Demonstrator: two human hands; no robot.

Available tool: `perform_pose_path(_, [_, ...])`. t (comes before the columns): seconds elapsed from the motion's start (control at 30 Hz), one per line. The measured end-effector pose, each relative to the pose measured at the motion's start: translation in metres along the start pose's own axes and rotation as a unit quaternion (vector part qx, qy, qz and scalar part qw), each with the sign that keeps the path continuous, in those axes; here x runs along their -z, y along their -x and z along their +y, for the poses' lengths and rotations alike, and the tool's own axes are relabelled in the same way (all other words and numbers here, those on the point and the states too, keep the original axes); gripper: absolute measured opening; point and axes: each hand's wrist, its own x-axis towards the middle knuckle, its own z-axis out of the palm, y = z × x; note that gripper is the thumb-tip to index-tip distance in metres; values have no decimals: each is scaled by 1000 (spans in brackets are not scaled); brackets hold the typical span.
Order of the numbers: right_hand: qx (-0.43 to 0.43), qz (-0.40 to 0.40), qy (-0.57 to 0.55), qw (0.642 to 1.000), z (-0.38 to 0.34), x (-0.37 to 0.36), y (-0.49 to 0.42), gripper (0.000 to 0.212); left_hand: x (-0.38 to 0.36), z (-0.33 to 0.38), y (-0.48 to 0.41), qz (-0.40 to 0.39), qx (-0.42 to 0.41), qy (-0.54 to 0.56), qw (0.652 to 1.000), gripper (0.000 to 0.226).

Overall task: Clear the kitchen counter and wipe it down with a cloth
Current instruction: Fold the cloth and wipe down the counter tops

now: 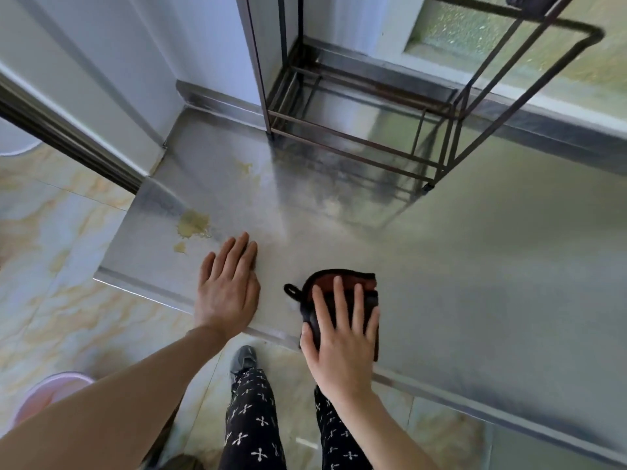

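While the pink basin [51,395] sits on the floor, contents unclear, I see my right hand [342,337] spread flat on the dark cloth [342,283] at the steel counter [475,283] edge. My left hand [227,286] lies open, palm down, near the yellowish spill [193,223].

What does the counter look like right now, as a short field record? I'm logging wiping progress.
surface: steel counter, near edge toward the person
left hand: flat on the counter, holding nothing
right hand: spread flat, pressing the cloth at the near edge
cloth: dark with a red patch, loop at its left
dirt: yellowish spill left of the left hand, not yet wiped
other: empty metal rack standing at the back
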Motion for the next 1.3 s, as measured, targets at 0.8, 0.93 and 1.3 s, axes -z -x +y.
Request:
perform_pose_path(0.8, [-362, 51, -46, 930, -154, -31, -36, 62, 41, -182, -32, 14, 33, 170, 985, 51])
perform_pose_path(0.93, [-328, 55, -55, 941, -224, -33, -65, 61, 39, -183, -31, 34, 67, 238, 968, 44])
perform_pose_path(1.3, [-307, 80, -57, 947, -239, -37, -106, 57, 63, -203, -46, -55, 156, 541, 824, 30])
